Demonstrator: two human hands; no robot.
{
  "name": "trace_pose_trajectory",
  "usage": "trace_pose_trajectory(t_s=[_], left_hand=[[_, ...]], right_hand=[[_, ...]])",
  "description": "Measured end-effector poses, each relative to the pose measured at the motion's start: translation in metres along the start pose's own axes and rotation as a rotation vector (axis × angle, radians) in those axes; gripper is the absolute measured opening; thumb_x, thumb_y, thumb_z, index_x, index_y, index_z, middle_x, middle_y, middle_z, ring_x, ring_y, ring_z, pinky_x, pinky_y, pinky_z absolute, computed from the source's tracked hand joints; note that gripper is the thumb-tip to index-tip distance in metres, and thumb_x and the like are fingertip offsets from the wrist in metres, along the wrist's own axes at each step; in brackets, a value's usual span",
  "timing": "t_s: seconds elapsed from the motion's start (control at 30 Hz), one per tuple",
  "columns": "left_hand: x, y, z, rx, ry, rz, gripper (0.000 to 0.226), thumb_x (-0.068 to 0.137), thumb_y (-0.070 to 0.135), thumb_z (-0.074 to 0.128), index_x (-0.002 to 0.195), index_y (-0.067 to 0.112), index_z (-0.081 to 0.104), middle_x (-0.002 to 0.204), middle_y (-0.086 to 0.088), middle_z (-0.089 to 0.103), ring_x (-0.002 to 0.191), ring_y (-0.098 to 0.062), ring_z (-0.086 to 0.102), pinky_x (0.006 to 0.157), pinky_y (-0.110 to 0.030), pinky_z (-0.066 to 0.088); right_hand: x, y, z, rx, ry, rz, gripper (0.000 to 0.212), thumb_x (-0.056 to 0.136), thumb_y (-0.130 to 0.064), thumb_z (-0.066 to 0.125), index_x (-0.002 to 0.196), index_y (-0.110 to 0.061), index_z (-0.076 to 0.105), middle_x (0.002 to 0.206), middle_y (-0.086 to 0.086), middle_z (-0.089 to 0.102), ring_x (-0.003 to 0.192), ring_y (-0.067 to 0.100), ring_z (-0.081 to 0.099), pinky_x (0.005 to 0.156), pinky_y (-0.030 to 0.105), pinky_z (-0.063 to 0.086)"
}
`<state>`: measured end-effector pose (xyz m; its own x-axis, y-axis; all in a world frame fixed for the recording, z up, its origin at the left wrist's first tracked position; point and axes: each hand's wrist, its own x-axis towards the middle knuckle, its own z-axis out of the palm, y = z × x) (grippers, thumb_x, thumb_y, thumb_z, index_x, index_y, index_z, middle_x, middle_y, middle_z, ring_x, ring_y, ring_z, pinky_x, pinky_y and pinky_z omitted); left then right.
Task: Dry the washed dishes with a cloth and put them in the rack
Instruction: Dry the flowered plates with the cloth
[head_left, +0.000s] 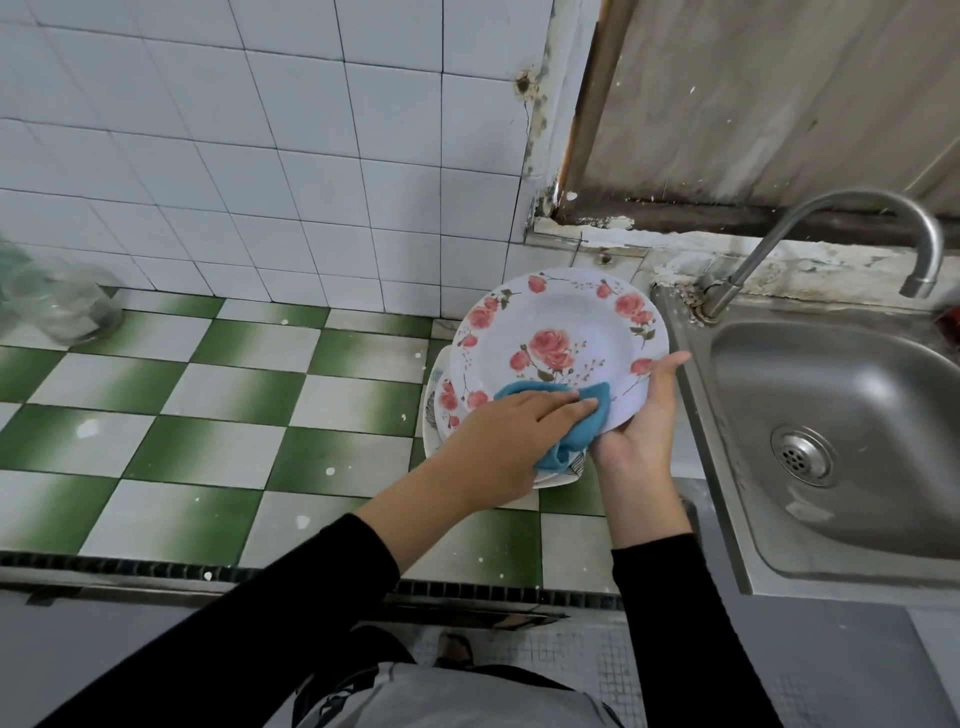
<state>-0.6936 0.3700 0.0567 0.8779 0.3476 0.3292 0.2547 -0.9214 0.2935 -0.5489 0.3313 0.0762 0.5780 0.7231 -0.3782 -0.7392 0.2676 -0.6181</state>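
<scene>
Plate (558, 332): held tilted above the right end of the counter, just left of the sink. It is round, white and glossy with a sunken middle, with pink roses and thin twigs round the rim and a bigger spray in the well.
Cloth (592, 421): blue, soft and bunched, lying on the plate's lower edge, with a fold hanging under the left hand.
Left hand (514, 421): fingers lie nearly straight on the cloth, pressing it to the plate.
Right hand (636, 431): palm up under the plate's right edge, thumb over the rim, gripping the plate.
Stack (441, 400): more plates lie flat on the counter right beneath. One has the same roses and one a dark leaf print; I can't count them.
Counter (208, 395): square tiles in a green and white chequer, flecked with pale spots.
Sink (883, 395): brushed steel with rounded corners and a round holed drain (802, 454).
Tap (852, 200): a steel gooseneck at the sink's back left corner.
Wall (260, 156): glossy white square tiles. To the right, a stained grey panel (779, 104) sits above a chipped ledge.
Jar (62, 306): clear glass, far left by the wall, blurred.
Sleeves (311, 597): black, ending mid-forearm.
</scene>
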Motion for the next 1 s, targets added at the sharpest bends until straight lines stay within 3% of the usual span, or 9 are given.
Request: trace_pose_trajectory(t_s=[0.17, 0.3, 0.4, 0.47, 0.57, 0.63, 0.83, 0.93, 1.0], left_hand=[[0.001, -0.009, -0.013, -0.007, 0.231, -0.025, 0.057, 0.071, 0.005, 0.081, 0.124, 0.003, 0.062, 0.106, -0.011, 0.071, 0.088, -0.027, 0.068, 0.074, -0.031, 0.054], [-0.001, -0.017, -0.026, -0.157, 0.407, -0.181, 0.048, 0.072, 0.003, 0.075, 0.118, 0.001, 0.062, 0.096, -0.010, 0.070, 0.076, -0.016, 0.060, 0.069, -0.026, 0.053], [-0.003, -0.014, -0.033, -0.539, 0.532, -0.462, 0.035, 0.084, 0.004, 0.068, 0.117, 0.015, 0.063, 0.095, 0.000, 0.069, 0.078, -0.011, 0.061, 0.070, -0.026, 0.057], [-0.006, -0.013, -0.038, -0.936, 0.634, -0.700, 0.028, 0.088, 0.008, 0.069, 0.109, 0.025, 0.063, 0.098, 0.004, 0.068, 0.087, -0.010, 0.064, 0.077, -0.026, 0.058], [-0.015, -0.016, -0.033, -1.478, 0.762, -0.839, 0.031, 0.083, 0.009, 0.068, 0.113, 0.012, 0.059, 0.106, -0.005, 0.068, 0.097, -0.020, 0.066, 0.082, -0.031, 0.058], [-0.019, -0.017, -0.029, -1.613, 0.792, -0.865, 0.026, 0.088, 0.004, 0.062, 0.113, 0.009, 0.058, 0.106, -0.006, 0.069, 0.094, -0.020, 0.067, 0.080, -0.031, 0.058], [-0.030, -0.029, -0.023, -1.657, 0.822, -0.981, 0.020, 0.094, 0.006, 0.058, 0.112, 0.013, 0.060, 0.102, -0.004, 0.070, 0.089, -0.016, 0.068, 0.074, -0.032, 0.059], [-0.035, -0.035, -0.021, -1.464, 0.923, -1.131, 0.008, 0.098, 0.018, 0.056, 0.105, 0.019, 0.059, 0.099, -0.003, 0.067, 0.089, -0.016, 0.065, 0.068, -0.026, 0.055], [-0.034, -0.033, -0.021, -1.221, 0.952, -1.135, 0.015, 0.100, 0.026, 0.053, 0.113, 0.020, 0.057, 0.101, 0.001, 0.064, 0.094, -0.013, 0.063, 0.073, -0.024, 0.052]], right_hand=[[-0.004, -0.004, -0.005, -0.055, 0.000, 0.076, 0.066, 0.084, -0.062, 0.062, 0.128, -0.014, 0.063, 0.125, 0.014, 0.069, 0.114, 0.035, 0.066, 0.092, 0.055, 0.055], [-0.004, 0.004, -0.015, -0.258, 0.114, 0.005, 0.065, 0.096, -0.055, 0.054, 0.145, -0.013, 0.048, 0.147, 0.004, 0.049, 0.126, 0.018, 0.052, 0.099, 0.044, 0.048], [-0.004, 0.010, -0.029, -0.451, 0.183, -0.009, 0.057, 0.102, -0.051, 0.045, 0.150, -0.021, 0.039, 0.153, -0.004, 0.042, 0.122, 0.011, 0.045, 0.098, 0.035, 0.039], [-0.006, 0.011, -0.036, -0.433, 0.139, 0.046, 0.061, 0.104, -0.053, 0.038, 0.154, -0.020, 0.034, 0.156, -0.002, 0.039, 0.137, 0.016, 0.042, 0.107, 0.039, 0.036], [-0.006, 0.013, -0.038, -0.321, 0.011, 0.080, 0.065, 0.102, -0.060, 0.029, 0.150, -0.019, 0.042, 0.153, 0.007, 0.047, 0.140, 0.022, 0.046, 0.112, 0.042, 0.039], [-0.002, 0.012, -0.038, -0.189, -0.027, 0.082, 0.062, 0.101, -0.061, 0.028, 0.145, -0.023, 0.050, 0.143, 0.006, 0.059, 0.131, 0.023, 0.056, 0.108, 0.043, 0.043], [-0.006, 0.009, -0.025, 0.043, -0.006, 0.173, 0.045, 0.104, -0.046, 0.042, 0.132, -0.016, 0.061, 0.122, 0.009, 0.072, 0.102, 0.027, 0.073, 0.078, 0.046, 0.062], [-0.007, 0.005, -0.020, 0.010, -0.013, 0.140, 0.039, 0.104, -0.045, 0.044, 0.121, -0.016, 0.065, 0.109, 0.008, 0.076, 0.094, 0.026, 0.075, 0.077, 0.047, 0.062], [-0.006, 0.002, -0.015, -0.033, -0.033, 0.111, 0.039, 0.104, -0.045, 0.044, 0.124, -0.018, 0.064, 0.114, 0.008, 0.075, 0.104, 0.028, 0.071, 0.085, 0.047, 0.060]])
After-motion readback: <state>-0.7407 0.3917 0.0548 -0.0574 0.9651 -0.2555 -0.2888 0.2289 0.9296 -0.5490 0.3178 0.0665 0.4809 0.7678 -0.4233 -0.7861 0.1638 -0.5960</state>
